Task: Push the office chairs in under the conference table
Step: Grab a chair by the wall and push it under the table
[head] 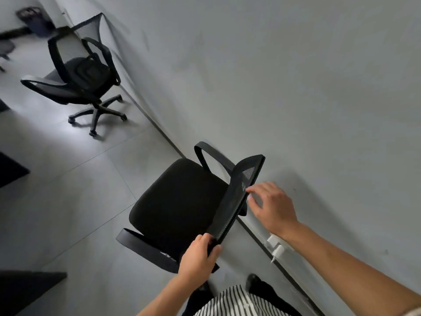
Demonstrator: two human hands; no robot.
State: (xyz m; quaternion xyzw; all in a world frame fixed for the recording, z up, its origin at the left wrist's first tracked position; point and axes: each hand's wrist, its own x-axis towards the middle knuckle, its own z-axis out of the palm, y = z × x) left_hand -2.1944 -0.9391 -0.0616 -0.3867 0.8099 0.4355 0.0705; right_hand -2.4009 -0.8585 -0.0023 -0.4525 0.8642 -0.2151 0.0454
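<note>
A black office chair (180, 199) with a mesh backrest stands right in front of me beside the grey wall. My left hand (199, 256) grips the near corner of its backrest top edge. My right hand (272, 205) hovers at the backrest's far side, fingers spread, fingertips touching or almost touching the mesh. A second black mesh chair (84, 76) stands farther off along the wall at the upper left, turned away. Dark edges of the conference table (10, 169) show at the left border.
The grey wall (273, 76) runs diagonally on the right, with a white plug and socket (276, 245) near its base. A dark bin (34, 19) stands in the far corner. Grey tiled floor (68, 201) lies between the chairs and the table.
</note>
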